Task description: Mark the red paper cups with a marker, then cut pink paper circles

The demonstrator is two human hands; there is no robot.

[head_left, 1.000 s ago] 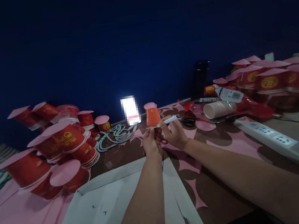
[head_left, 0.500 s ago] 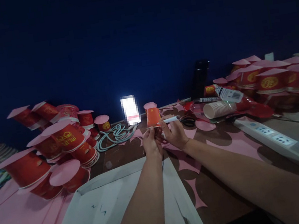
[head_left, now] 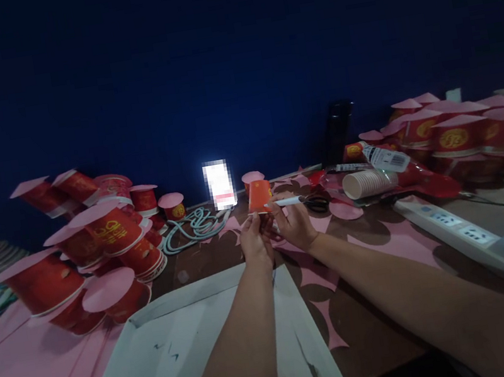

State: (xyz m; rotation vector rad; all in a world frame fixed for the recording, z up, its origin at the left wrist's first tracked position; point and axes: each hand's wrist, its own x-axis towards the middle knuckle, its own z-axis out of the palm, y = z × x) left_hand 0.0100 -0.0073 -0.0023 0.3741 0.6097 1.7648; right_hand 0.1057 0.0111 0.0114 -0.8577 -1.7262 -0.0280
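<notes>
My left hand [head_left: 255,242] is closed on the lower rim of a red paper cup [head_left: 259,196], which is held upside down with a slight tilt. In my right hand [head_left: 294,226] is a white marker pen [head_left: 285,201], its tip at the right side of the cup. The right fingers are close to the cup too; whether they touch it I cannot tell. Just behind the held cup stands another cup topped by a pink paper disc [head_left: 253,177]. Black-handled scissors [head_left: 316,203] lie to the right of the pen.
Red cups with pink discs pile up at left [head_left: 110,230] and right [head_left: 456,134]. A lit phone [head_left: 219,184], a coiled cable [head_left: 191,230], nested paper cups [head_left: 369,184], a power strip [head_left: 460,232], pink scraps [head_left: 404,244] and a white tray [head_left: 178,327] surround my hands.
The cup has turned and tilted a little to the right in my left hand. The marker's tip has risen from near the cup's lower rim to higher on its side.
</notes>
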